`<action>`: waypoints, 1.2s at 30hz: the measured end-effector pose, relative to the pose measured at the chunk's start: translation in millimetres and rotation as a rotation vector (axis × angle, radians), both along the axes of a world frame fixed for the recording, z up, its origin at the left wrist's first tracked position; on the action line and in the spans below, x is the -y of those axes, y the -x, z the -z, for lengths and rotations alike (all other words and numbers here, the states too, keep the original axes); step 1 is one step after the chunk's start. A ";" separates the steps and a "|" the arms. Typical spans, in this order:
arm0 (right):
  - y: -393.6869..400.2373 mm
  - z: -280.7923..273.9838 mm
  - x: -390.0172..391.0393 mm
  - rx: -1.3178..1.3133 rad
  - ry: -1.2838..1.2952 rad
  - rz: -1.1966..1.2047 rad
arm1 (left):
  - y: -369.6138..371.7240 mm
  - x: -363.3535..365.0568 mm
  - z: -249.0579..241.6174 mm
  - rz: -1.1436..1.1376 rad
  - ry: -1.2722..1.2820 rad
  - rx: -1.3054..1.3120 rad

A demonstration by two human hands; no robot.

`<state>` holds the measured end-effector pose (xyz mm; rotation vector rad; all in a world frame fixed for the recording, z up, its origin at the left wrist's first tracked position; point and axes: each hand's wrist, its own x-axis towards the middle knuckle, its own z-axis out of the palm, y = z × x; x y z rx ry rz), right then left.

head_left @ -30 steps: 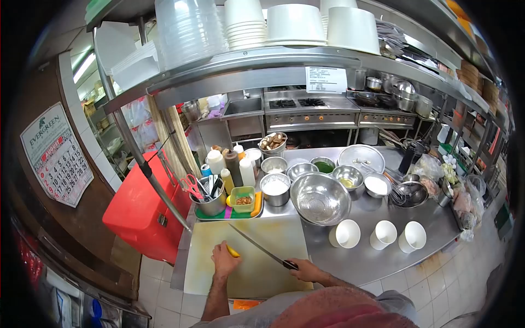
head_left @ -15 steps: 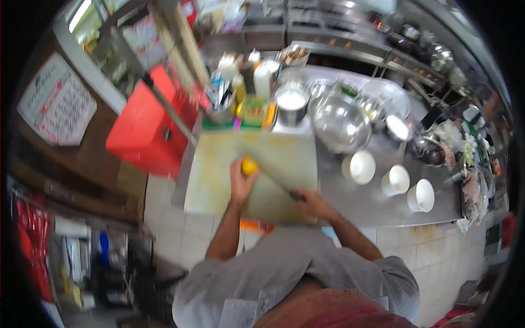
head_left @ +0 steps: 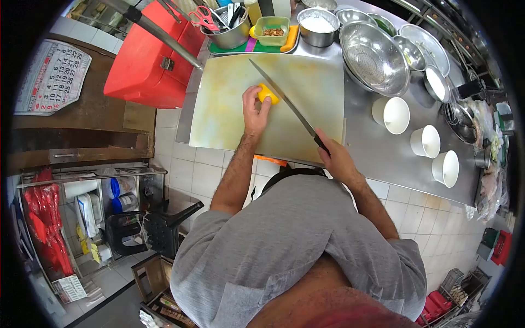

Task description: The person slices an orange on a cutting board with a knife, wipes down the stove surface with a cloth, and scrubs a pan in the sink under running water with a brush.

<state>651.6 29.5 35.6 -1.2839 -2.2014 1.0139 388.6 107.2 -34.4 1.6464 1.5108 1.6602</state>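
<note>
A yellow fruit or vegetable (head_left: 268,94) rests on the worn cutting board (head_left: 219,109), held between the thumb and fingers of my left hand (head_left: 256,111). My right hand (head_left: 337,159) is wrapped round the dark handle of a long knife (head_left: 288,103). The blade slants up and left across the board, passing close along the right side of the yellow piece, its tip near the board's upper part. Whether the edge touches the piece I cannot tell.
Beyond the board are a green tub (head_left: 272,31), a pot of utensils (head_left: 229,36) and a pot of white powder (head_left: 319,24). A steel colander (head_left: 375,58) and several white bowls (head_left: 394,115) stand right. A red box (head_left: 158,65) is at left.
The view has tilted down, so the board and both hands appear higher in the frame. My left hand still holds the yellow piece and my right hand still grips the knife.
</note>
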 end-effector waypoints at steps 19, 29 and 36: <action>-10.1 -17.6 16.0 0.205 0.196 -0.042 | -8.8 0.6 -10.1 -0.053 0.069 -0.243; -5.5 -20.0 12.0 0.212 0.242 -0.048 | -6.9 -4.4 -5.3 -0.027 0.049 -0.195; 10.2 -10.5 -1.6 0.188 0.148 -0.056 | 0.1 -4.8 -5.7 0.013 0.100 -0.207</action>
